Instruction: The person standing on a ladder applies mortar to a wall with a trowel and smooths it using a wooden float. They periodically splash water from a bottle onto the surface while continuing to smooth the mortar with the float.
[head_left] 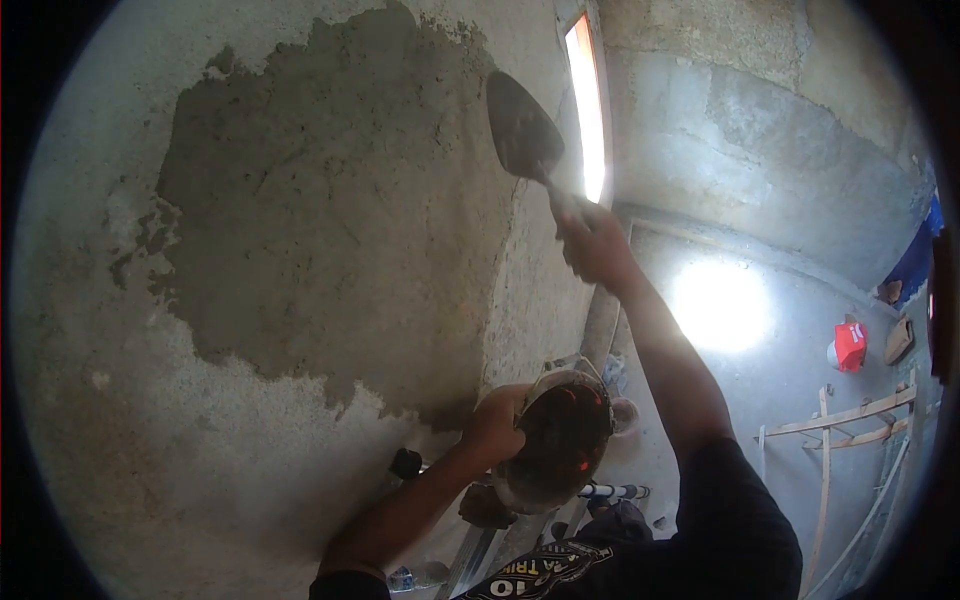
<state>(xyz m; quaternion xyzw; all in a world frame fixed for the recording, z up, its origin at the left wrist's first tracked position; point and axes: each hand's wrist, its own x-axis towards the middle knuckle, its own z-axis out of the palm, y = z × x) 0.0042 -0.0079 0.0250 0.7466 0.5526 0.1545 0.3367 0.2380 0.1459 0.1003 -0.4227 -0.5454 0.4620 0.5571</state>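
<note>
My right hand (597, 245) is raised, its fingers wrapped round the handle of a trowel (522, 125). The trowel's broad blade points up and overlaps the right edge of a dark, damp-looking plaster patch (330, 210) on the wall. Lower down, my left hand (497, 425) grips the rim of a bucket (560, 445) close to my body. The bucket's mouth faces me, and its inside is dark with a few orange-red spots. A thin handle loops at its far side.
A ladder (475, 550) stands below me near the wall. To the right of the patch is a narrow bright window (588, 110). Down on the floor are a red bag (850, 345) and a wooden frame (865, 412). A clear plastic bottle (430, 573) lies at the bottom left.
</note>
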